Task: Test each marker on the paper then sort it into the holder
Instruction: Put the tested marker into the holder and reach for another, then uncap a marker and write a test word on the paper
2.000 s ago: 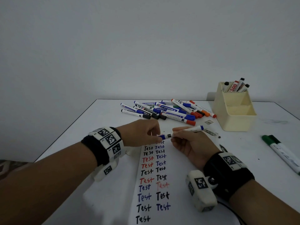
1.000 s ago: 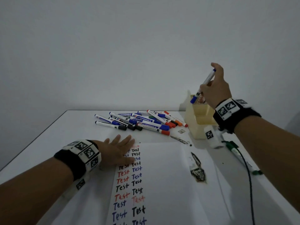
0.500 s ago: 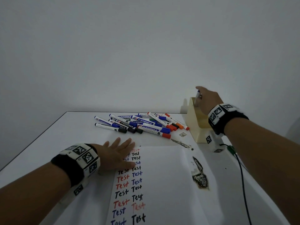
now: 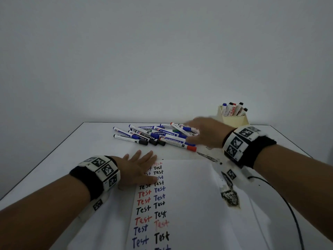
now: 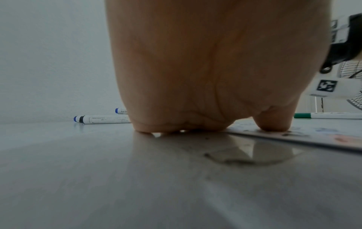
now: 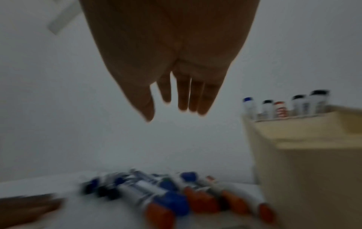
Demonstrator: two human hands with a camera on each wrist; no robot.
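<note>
A pile of whiteboard markers (image 4: 155,135) (image 6: 176,198) with blue, black, red and orange caps lies at the back of the white table. My right hand (image 4: 203,134) (image 6: 174,105) hovers over the pile's right end, fingers straight, holding nothing. The cream holder (image 4: 234,120) (image 6: 305,162) stands behind it with several markers upright in its back compartment. My left hand (image 4: 138,170) (image 5: 215,77) lies flat on the top left of the paper (image 4: 189,204), which carries columns of "Test" in black, red and blue.
A green marker (image 5: 323,115) lies on the table to the right, seen from the left wrist. A dark stain (image 4: 229,195) marks the table at the paper's right edge. A black cable (image 4: 288,210) runs from my right wrist. The table's left edge (image 4: 45,157) is close.
My right hand carried the blue marker to the holder, left it in the back compartment, then swung down and left over the marker pile. My left hand let go and stays flat on the paper.
</note>
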